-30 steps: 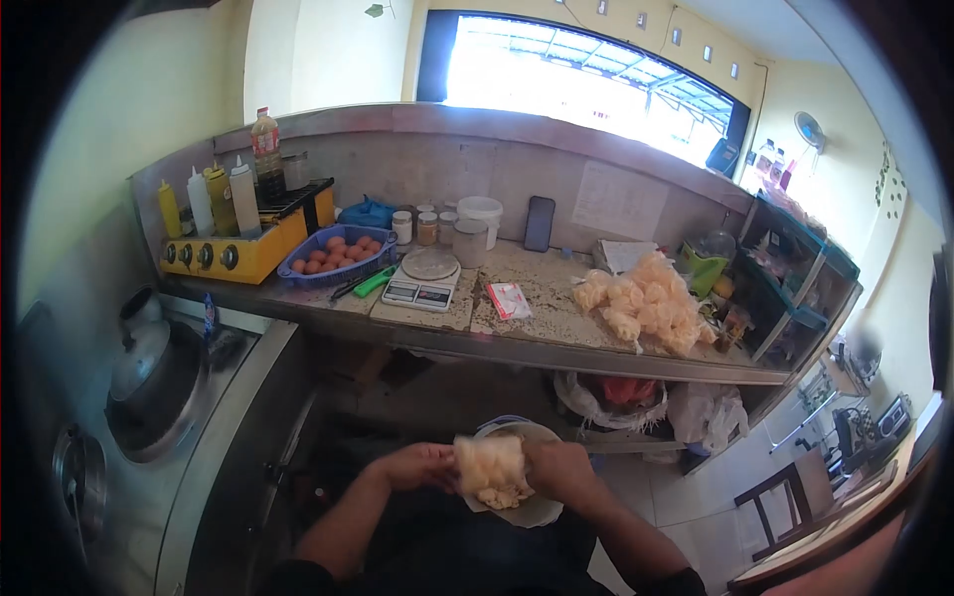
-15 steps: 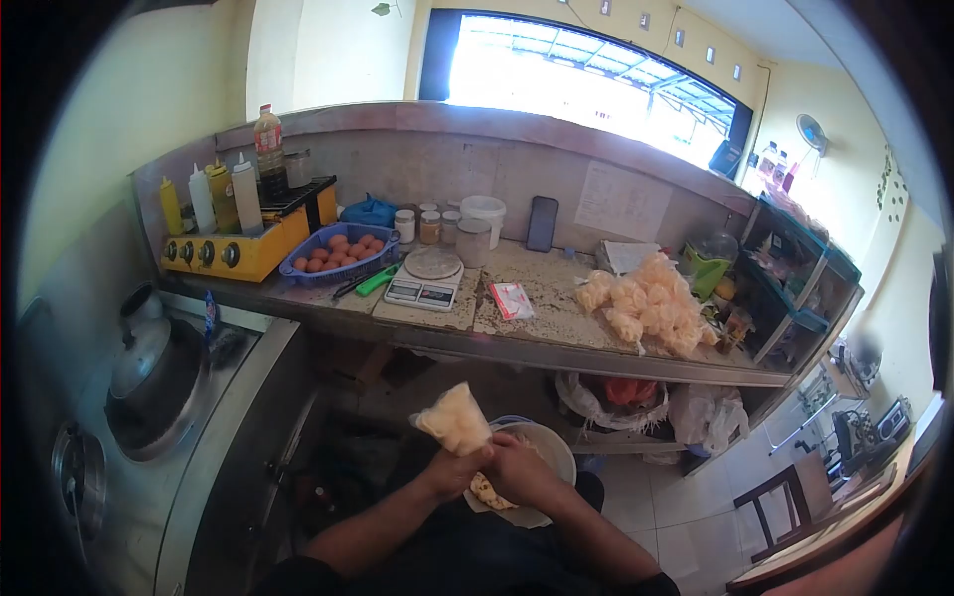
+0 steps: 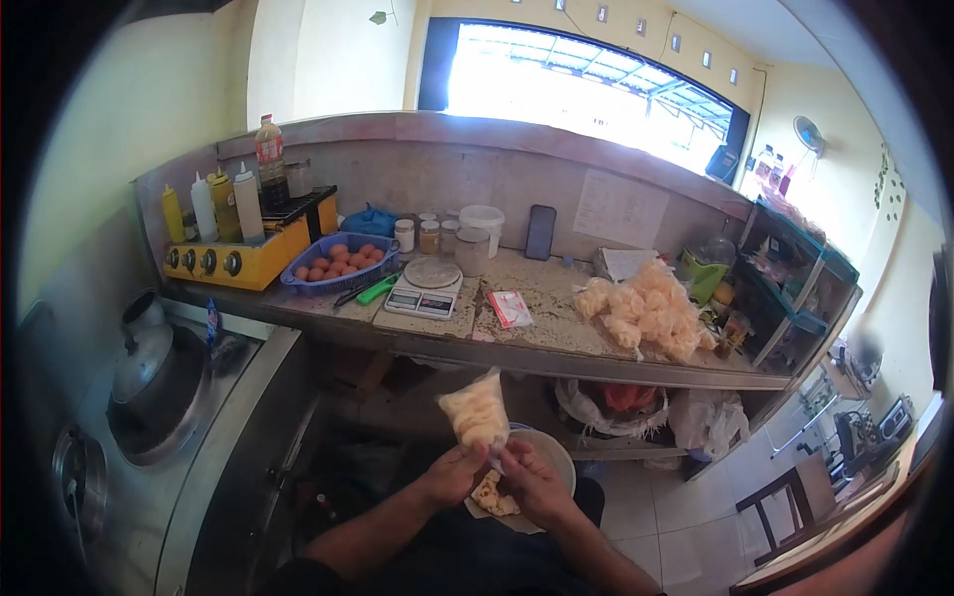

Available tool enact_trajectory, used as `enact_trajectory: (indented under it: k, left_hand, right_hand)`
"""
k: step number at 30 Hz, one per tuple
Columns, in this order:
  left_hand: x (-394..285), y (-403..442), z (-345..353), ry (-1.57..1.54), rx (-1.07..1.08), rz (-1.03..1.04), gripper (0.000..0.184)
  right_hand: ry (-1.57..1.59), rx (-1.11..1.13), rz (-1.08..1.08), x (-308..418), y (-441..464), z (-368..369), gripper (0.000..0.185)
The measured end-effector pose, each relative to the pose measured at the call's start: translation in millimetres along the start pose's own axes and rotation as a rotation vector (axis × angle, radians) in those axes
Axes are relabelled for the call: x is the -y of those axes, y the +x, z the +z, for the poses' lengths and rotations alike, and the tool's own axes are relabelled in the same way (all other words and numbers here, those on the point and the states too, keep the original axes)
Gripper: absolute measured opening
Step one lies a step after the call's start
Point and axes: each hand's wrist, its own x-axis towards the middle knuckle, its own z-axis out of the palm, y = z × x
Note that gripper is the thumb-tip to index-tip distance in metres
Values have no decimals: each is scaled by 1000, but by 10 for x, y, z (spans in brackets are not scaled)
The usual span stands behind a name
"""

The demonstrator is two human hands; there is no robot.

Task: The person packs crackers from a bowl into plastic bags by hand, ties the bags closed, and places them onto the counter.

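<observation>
A small clear plastic bag (image 3: 475, 409) filled with pale yellowish pieces stands upright above my hands, its narrow end down. My left hand (image 3: 455, 475) pinches the bag's neck from the left. Close beside it, my right hand (image 3: 535, 483) has its fingers closed on the twisted end of the same bag. Below and behind both hands is a round pale bowl (image 3: 553, 455), with more of the yellowish food (image 3: 494, 497) inside, partly hidden by my hands.
On the counter (image 3: 542, 343) are a pile of filled bags (image 3: 651, 310), a scale (image 3: 423, 296), a packet (image 3: 511, 309), a basket of eggs (image 3: 340, 264), jars (image 3: 429, 236) and a phone (image 3: 540, 231). A kettle (image 3: 144, 363) sits at left.
The bag first hung over the bowl, then tilted up to the left; now it stands more upright. My hands came together at its neck, and my right hand's fingers have shifted on its end.
</observation>
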Motion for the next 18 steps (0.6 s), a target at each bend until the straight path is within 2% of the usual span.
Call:
enact_trajectory:
  k: [2,3,6,9,12,14,17,18]
  left_hand:
    - [159,37,-168,4,-22,65,42]
    - [137,49,-143,28,-72,13,40]
    - [34,69,-68,142,-167,-123,36]
    - [-12,77,-73,324,-203,-210,34]
    - [-8,125,-95,512,-272,-296,33]
    - [17,149,-113,677,-256,-323,33]
    - [-48,289,-152,1169,-25,-530,34]
    - [-62,300,-162,1282,111,-516,34]
  right_hand:
    - [-604,10,-453,29,8,-8,20]
    - [-906,13,-678,69,2,2,19]
    - [-1410,-90,-796,231,-103,85,15]
    - [-1675,-61,-867,345,-126,3,21]
    - [-1777,-124,-779,456,-212,49,17]
    - [-1780,-110,-872,539,-216,54,14]
    - [-1804,-38,-1009,617,-225,27,10]
    - [-1817,0,-1060,659,-209,38,10]
